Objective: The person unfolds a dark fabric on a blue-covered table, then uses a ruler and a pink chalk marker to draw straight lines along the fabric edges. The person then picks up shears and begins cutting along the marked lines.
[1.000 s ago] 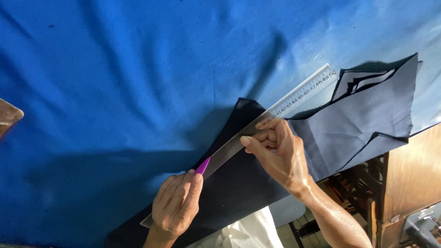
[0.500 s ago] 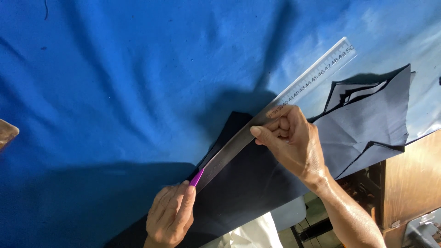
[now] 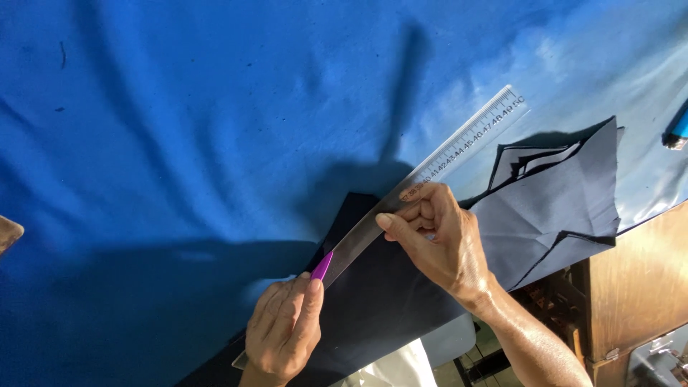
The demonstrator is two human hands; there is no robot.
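Ruler [image 3: 437, 168] farther up dark fabric [image 3: 552, 208]

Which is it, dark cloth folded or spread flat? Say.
Folded: the dark cloth shows stacked layered edges and creases at its right end.

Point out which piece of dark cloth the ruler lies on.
The near-black piece under both hands, beneath the clear ruler; the greyer folded stack lies to its right, clear of the ruler.

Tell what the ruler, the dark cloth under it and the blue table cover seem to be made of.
Ruler: probably clear plastic, glossy; the surface shows through it.
Dark cloth: thin woven fabric, matt; creases and folded layers.
Blue cover: smooth sheet, perhaps coated fabric or plastic; faint sheen, soft wrinkles.
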